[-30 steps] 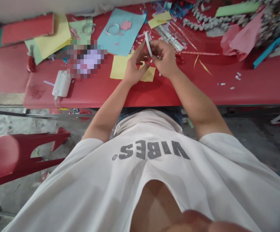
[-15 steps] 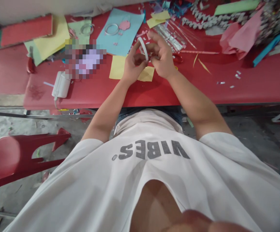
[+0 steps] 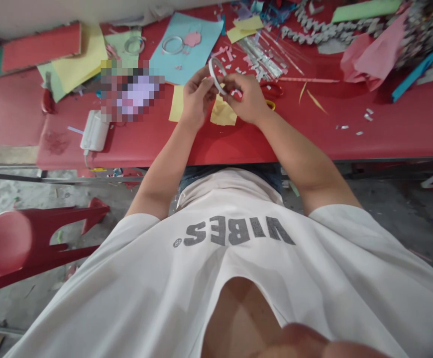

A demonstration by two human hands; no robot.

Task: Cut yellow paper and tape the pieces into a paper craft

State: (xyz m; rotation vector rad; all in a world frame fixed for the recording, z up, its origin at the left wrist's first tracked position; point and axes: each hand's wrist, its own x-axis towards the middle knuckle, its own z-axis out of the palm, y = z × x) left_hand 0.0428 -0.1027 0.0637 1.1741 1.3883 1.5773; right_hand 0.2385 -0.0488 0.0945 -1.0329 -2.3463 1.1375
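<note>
A thin white roll of tape (image 3: 214,73) stands tilted on edge between my two hands, above the red table. My left hand (image 3: 197,99) is closed on its left side with thumb and fingertips. From the right, my right hand (image 3: 248,97) pinches the lower part of the roll; some of its fingertips are hidden behind the roll. Yellow paper pieces (image 3: 224,112) lie on the table under and between the hands. Beside my right wrist are scissors with red handles (image 3: 272,89) and something with a yellow loop (image 3: 270,105).
On the red table (image 3: 351,134), a blue sheet (image 3: 186,49) bears another tape roll (image 3: 172,45) and a pink cutout (image 3: 193,39). Paper scraps and clear strips (image 3: 265,57) lie behind my hands. A white power bank (image 3: 94,131) is at left, a pink pencil (image 3: 308,80) at right.
My right hand's raised fingers have come down and closed on the tape roll. The roll has turned to show more of its opening, and my left hand has shifted slightly left.
</note>
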